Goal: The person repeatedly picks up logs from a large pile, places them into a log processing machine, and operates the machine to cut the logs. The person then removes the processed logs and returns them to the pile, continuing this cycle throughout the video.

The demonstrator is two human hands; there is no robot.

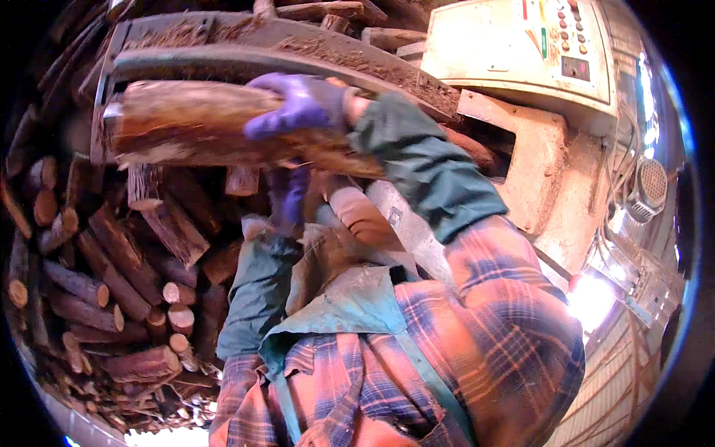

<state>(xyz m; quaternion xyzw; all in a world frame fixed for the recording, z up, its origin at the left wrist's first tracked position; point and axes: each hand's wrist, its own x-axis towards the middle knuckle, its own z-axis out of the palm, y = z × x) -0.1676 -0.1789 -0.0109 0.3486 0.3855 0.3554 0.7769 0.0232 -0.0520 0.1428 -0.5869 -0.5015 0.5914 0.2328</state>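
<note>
A thick log (186,123) with rough brown bark and pale split patches lies crosswise in front of me, along the near side of a metal trough. My right hand (298,104), in a purple glove, is wrapped over the top of it, thumb and fingers gripping the bark. Below the log, my left hand (289,195), also in a purple glove, presses up against its near underside. That hand's fingertips are mostly hidden by the log. Both forearms wear dark green sleeve covers.
Behind the log runs the metal trough (246,56), strewn with bark debris. A cream control cabinet (477,52) with buttons stands at the far right, above a beige machine frame (540,156). Many cut logs (123,276) are heaped at the left. A round grey motor (652,190) sits at right.
</note>
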